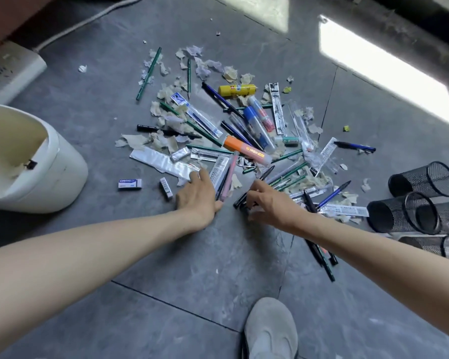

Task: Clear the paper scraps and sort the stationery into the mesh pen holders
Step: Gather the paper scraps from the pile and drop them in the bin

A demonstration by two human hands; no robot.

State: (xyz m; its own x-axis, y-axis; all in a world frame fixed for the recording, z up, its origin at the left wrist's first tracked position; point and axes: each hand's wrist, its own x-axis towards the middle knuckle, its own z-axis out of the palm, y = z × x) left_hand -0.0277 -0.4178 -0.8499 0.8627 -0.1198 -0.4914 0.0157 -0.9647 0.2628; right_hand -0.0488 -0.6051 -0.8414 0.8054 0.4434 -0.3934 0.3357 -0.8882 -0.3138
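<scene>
1. The right hand point(268, 203) has its fingers point(255, 184) curled round a black pen point(267, 173) at the near edge of the pile. The index finger lies over the pen and the thumb is tucked below it.
2. The left hand point(197, 194) lies flat, with straight, relaxed fingers point(202, 175) gripping nothing. The fingertips rest on the near end of a clear plastic sleeve point(163, 163). A pink pen point(230, 174) and a packaged refill lie just beside the hand's right edge.
3. The stationery is heaped on the grey tiled floor point(192, 255), directly beyond both hands. It includes green pencils, blue and black pens and wrapped refills. An orange highlighter point(246, 151) sits near the middle, and a yellow glue stick point(237, 89) lies farther back.
4. Torn beige and white paper scraps point(138, 141) are scattered through the pile and around it, thickest on its far left side.
5. A boxed eraser point(130, 183) lies apart from the heap, to the left of the left hand.
6. Four black mesh pen holders point(423, 181) lie on their sides at the right edge, touching one another. No stationery shows in their open mouths.
7. A white bin point(62, 172) stands on the left, with a white power strip point(11, 71) behind it.
8. A grey shoe point(270, 330) shows at the bottom, between the forearms.
</scene>
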